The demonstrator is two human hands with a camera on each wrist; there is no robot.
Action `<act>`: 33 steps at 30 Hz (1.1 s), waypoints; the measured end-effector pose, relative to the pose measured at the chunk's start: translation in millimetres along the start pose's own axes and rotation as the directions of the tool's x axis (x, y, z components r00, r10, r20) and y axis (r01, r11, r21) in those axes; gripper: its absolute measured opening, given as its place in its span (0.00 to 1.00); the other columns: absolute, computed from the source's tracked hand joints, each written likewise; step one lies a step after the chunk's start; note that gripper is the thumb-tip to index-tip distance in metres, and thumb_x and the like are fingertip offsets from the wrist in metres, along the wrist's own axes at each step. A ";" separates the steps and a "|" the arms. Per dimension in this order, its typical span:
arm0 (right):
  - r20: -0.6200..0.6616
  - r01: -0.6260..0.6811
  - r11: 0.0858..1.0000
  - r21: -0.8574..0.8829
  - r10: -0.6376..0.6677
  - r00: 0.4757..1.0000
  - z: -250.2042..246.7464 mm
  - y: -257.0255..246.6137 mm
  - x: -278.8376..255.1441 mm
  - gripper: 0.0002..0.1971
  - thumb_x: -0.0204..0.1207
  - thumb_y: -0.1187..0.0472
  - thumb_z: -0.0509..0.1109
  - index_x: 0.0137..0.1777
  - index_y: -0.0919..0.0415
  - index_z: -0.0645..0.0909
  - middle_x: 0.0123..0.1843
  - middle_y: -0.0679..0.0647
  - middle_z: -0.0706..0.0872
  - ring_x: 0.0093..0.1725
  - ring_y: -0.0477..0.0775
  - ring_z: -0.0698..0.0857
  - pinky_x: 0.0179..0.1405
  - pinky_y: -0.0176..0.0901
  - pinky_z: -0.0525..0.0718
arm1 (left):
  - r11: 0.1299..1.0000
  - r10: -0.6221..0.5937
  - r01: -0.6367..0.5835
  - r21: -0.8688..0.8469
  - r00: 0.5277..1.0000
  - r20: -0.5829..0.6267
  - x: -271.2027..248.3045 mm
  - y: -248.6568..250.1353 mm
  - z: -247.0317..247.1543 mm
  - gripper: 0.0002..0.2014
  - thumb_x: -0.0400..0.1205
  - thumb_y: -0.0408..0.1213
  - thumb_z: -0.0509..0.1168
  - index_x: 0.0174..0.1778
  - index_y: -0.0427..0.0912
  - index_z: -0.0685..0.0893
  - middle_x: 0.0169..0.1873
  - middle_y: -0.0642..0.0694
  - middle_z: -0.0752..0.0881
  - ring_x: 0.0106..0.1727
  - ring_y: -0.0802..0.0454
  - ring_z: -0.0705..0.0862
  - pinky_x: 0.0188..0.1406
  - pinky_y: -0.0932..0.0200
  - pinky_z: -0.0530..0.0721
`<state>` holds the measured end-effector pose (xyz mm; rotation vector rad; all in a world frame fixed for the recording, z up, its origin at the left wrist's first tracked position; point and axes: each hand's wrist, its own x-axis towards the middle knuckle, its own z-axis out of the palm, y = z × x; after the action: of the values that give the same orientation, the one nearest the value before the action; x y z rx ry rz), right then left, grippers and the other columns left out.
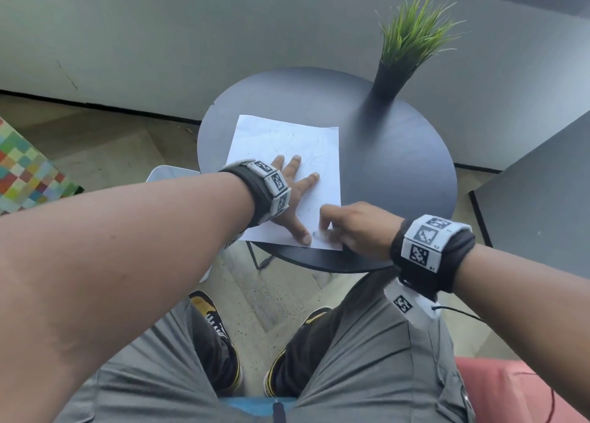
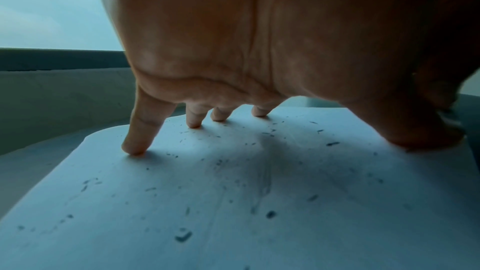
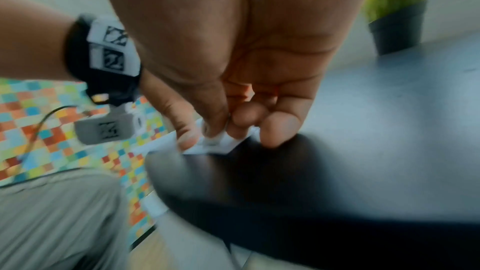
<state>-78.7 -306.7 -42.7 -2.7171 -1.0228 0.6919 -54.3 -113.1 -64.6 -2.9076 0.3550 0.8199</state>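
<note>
Paper (image 1: 287,141) under left hand (image 1: 292,199); right hand (image 1: 357,227) pinches eraser (image 3: 217,143); pot (image 1: 388,82) holds grass (image 1: 412,36).

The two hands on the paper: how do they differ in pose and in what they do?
The left hand lies spread, its straight fingers pressing the paper; the right hand has curled fingers. The left hand holds nothing; the right hand pinches a small white thing, perhaps an eraser, at the paper's near corner. Both work on the same paper.
</note>
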 end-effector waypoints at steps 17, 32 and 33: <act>-0.072 -0.086 0.992 0.090 0.093 0.993 -4.3 -0.8 1.5 0.11 0.82 0.47 0.63 0.58 0.50 0.76 0.41 0.50 0.84 0.43 0.56 0.81 0.44 0.46 0.78 | 0.999 -0.029 0.029 -0.037 1.000 0.004 -5.0 -0.5 2.5 0.68 0.57 0.84 0.66 0.85 0.64 0.33 0.87 0.43 0.32 0.86 0.32 0.36 0.81 0.24 0.54; -0.265 -0.525 0.669 0.527 0.716 0.646 15.1 88.0 -49.7 0.15 0.79 0.45 0.67 0.61 0.48 0.75 0.58 0.54 0.84 0.55 0.57 0.82 0.53 0.47 0.78 | 0.993 -0.078 0.052 -0.109 0.966 -0.246 4.9 8.5 -19.3 0.23 0.83 0.48 0.63 0.73 0.46 0.72 0.72 0.43 0.72 0.72 0.38 0.74 0.60 0.42 0.77; -0.263 -0.525 0.668 0.527 0.716 0.647 15.3 87.6 -48.8 0.12 0.79 0.47 0.67 0.59 0.49 0.77 0.57 0.53 0.85 0.53 0.56 0.82 0.52 0.46 0.78 | 0.987 -0.110 0.078 -0.141 0.965 -0.239 7.6 7.6 -18.6 0.25 0.83 0.49 0.64 0.74 0.44 0.72 0.72 0.41 0.72 0.73 0.37 0.73 0.62 0.43 0.77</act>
<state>-67.0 -405.1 -64.6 -2.6051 0.2245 0.2526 -40.5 -124.9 -53.0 -3.1280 0.1859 0.4853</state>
